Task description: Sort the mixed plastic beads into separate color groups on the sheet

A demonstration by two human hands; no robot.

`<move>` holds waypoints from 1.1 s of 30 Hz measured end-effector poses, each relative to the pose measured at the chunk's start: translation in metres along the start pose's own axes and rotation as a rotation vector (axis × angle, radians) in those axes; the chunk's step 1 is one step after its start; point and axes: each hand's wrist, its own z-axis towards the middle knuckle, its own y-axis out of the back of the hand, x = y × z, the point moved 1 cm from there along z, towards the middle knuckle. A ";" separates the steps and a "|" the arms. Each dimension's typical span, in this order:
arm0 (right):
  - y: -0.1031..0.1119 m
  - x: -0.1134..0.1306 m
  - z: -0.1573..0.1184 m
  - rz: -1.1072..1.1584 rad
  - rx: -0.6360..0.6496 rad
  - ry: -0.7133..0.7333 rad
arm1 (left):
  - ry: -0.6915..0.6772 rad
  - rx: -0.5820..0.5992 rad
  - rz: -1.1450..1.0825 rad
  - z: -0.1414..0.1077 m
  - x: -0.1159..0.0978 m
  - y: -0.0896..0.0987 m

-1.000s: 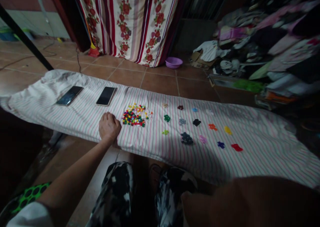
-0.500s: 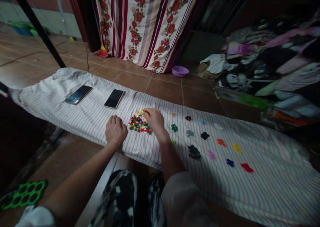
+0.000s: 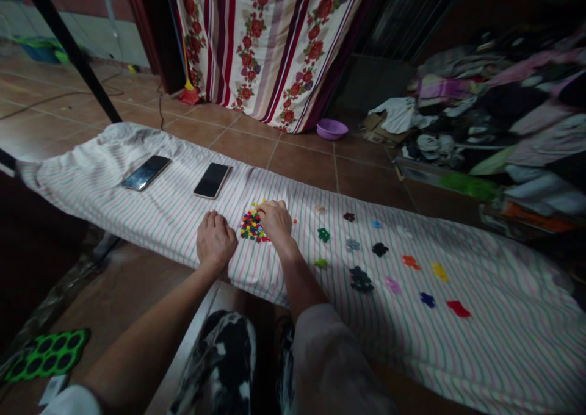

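Note:
A pile of small mixed-colour pieces (image 3: pixel 252 224) lies on the striped cloth (image 3: pixel 270 274). Over its right side is my right hand (image 3: pixel 276 221), fingers bent together and touching the pieces; whatever the fingertips hold is too small to make out. My left hand (image 3: pixel 215 238) rests on the cloth just left of the pile, its fingers curled, with nothing visible in it. To the right lie separate single-colour clusters, among them green (image 3: pixel 323 235), black (image 3: pixel 379 249), orange (image 3: pixel 411 262), yellow (image 3: pixel 440 272) and red (image 3: pixel 458 309). One small orange piece (image 3: pixel 295 221) sits beside my right hand.
Two phones (image 3: pixel 146 173) (image 3: pixel 212 180) lie on the cloth left of the pile. Beyond the cloth's far edge are a floral curtain (image 3: pixel 270 49), a purple basin (image 3: pixel 331 129) and heaped clothes (image 3: pixel 458 110). A black pole (image 3: pixel 73 49) rises at the left.
My right hand has moved slightly left over the pile, uncovering a small orange piece on the cloth. My left hand has hardly moved.

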 end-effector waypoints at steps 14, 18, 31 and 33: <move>0.001 -0.003 0.001 0.018 -0.031 -0.024 | -0.006 -0.009 -0.013 0.000 0.001 -0.001; -0.002 -0.003 0.001 0.009 -0.043 -0.007 | -0.005 -0.007 -0.023 -0.001 0.001 0.000; 0.005 -0.020 0.001 0.440 -0.267 -0.055 | -0.006 -0.023 -0.037 -0.001 0.000 0.001; 0.010 -0.031 0.001 0.522 -0.273 -0.095 | -0.001 -0.016 -0.038 -0.001 -0.001 0.003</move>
